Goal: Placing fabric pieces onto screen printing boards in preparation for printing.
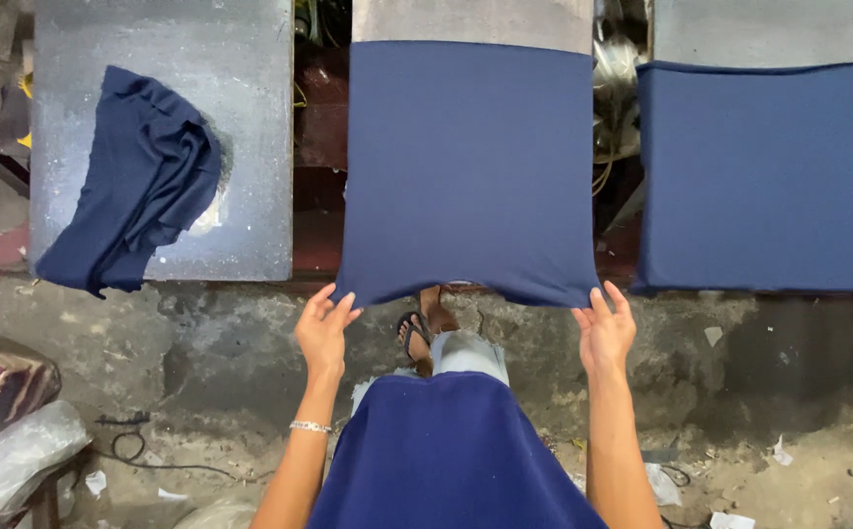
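A navy blue cloth [465,167] lies spread flat over the middle grey board [472,22], its lower edge hanging past the board's front. My left hand [323,328] is at the cloth's lower left corner, fingers spread and touching the hem. At the lower right corner is my right hand [605,328], fingers apart against the edge. Neither hand is closed around the fabric. A silver bracelet [310,427] sits on my left wrist. More navy fabric [446,456] hangs in front of my body.
A crumpled navy cloth [132,181] lies on the left grey board [240,137]. Another navy cloth [759,176] is spread on the right board [767,29]. Below is a dirty concrete floor [769,392] with paper scraps, a cable [142,456] and a plastic-wrapped bundle [10,460].
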